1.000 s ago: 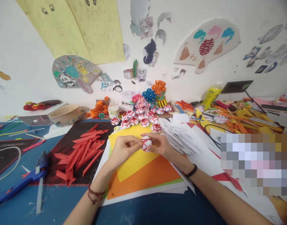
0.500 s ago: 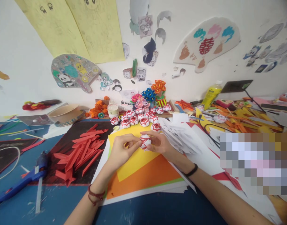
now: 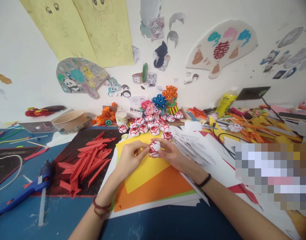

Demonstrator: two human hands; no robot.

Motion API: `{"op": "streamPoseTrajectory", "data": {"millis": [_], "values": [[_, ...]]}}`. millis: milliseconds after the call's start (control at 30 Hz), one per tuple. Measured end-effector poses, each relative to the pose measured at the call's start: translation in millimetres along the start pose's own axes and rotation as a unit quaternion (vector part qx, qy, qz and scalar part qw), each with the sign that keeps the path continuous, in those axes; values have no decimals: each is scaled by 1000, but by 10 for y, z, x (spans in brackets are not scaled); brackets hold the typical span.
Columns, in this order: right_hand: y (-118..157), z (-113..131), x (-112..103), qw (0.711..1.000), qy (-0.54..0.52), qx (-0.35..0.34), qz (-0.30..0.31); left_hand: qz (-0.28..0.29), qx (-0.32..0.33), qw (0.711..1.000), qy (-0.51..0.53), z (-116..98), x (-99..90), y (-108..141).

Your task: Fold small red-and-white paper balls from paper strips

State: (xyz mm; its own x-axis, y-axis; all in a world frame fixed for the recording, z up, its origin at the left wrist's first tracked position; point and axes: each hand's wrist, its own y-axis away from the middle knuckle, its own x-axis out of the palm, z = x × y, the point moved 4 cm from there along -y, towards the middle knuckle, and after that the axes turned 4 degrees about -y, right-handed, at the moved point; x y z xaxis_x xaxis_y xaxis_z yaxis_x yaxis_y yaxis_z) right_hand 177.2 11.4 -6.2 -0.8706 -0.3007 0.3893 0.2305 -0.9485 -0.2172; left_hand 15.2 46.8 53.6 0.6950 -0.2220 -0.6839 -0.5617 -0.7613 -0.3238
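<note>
Between my two hands, above yellow paper, is a red and white paper flower. My right hand grips its right side with thumb and fingers. On its left, my left hand pinches the flower's edge between thumb and forefinger; the other fingers are curled in. Just behind my hands stand several similar red and white paper flowers. Folded red paper strips lie in a heap on a dark mat to the left of my left hand.
A blue hot glue gun lies at the left with a glue stick in it. Cut white paper spreads at the right. Behind are a beige bowl, a small glue bottle, a yellow bottle and orange and yellow scraps.
The paper flower has turned in my fingers, so its red edge now faces left. Both hands stay at nearly the same spot; the view has shifted slightly.
</note>
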Motion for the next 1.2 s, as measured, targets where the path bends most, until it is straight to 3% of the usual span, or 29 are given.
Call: {"op": "streamPoseTrajectory", "data": {"millis": [400, 767, 1067, 1200], "values": [[18, -3, -38, 998, 58, -27, 13, -5, -91, 994, 52, 94, 8, 9], [17, -16, -18, 997, 65, -24, 23, -17, -35, 999, 4, 23, -14, 14], [5, -14, -72, 989, 131, -42, -52, -53, 112, 981, -149, -43, 61, 99], [12, -2, -71, 993, 106, -42, -43, -45, 56, 995, -71, 10, 41, 57]]}}
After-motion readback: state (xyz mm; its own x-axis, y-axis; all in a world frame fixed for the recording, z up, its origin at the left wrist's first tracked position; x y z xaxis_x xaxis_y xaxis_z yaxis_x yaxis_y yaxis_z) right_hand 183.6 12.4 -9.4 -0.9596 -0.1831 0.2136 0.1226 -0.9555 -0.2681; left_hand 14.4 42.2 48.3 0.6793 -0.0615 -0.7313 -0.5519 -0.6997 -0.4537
